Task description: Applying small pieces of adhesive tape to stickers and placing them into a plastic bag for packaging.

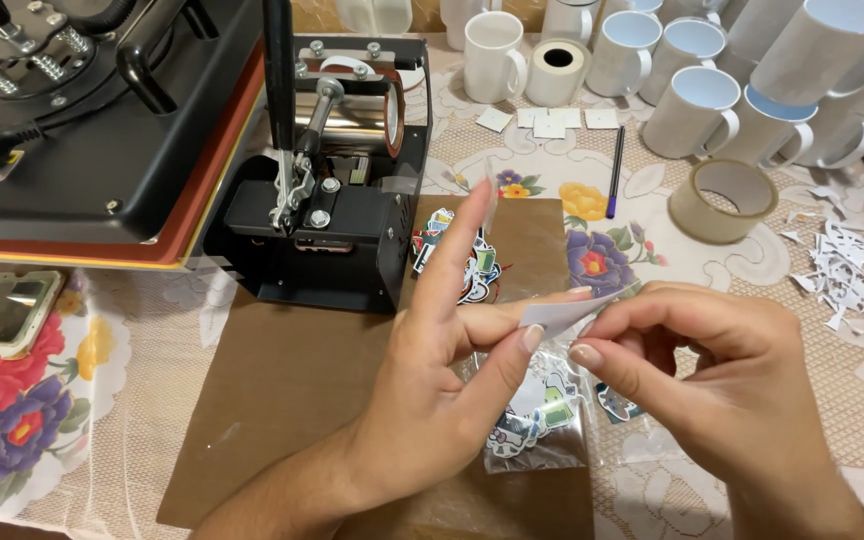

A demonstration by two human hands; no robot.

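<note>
**Both hands on a small slip of paper**

We see the left hand (452,360) and the right hand (722,380) pinching one small white slip of paper (562,312) between thumb and fingertips, held above the brown mat (292,380). The left index finger points up, free.

Just under the hands lies a clear plastic bag (537,420) with printed cut-out stickers inside. More colourful cut-outs (462,260) sit on the mat beside the black mug press (337,190).

Farther back, on the flowered tablecloth (32,400), stand white mugs (702,70), all apparently empty, some lying tilted. Near them we see a tape roll (724,200), a dark pen (615,170) and small white squares (552,122). Paper scraps (852,270) lie at the right.
</note>
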